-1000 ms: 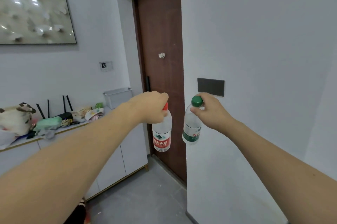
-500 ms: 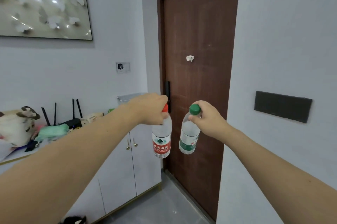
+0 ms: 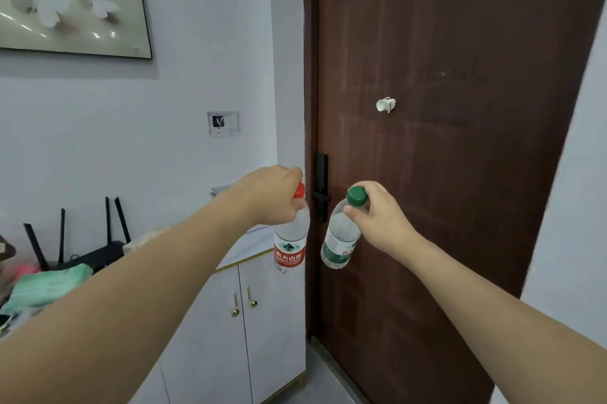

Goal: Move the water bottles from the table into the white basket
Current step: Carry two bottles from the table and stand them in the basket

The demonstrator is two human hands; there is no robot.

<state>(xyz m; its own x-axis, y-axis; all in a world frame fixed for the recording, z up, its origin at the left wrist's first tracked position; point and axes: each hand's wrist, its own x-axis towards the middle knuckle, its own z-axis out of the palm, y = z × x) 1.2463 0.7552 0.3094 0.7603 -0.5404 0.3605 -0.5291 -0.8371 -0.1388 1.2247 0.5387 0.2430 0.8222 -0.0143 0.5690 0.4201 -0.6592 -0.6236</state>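
Even light, perhaps slight motion blur

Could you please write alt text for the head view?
Two outstretched arms each hold a water bottle by its neck before a brown door: left hand a red-capped bottle, right hand a green-capped bottle. A white cabinet stands left.

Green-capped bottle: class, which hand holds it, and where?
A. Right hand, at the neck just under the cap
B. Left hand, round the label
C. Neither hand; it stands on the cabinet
A: the right hand pinches the green-capped bottle just below its cap, so it hangs before the door.
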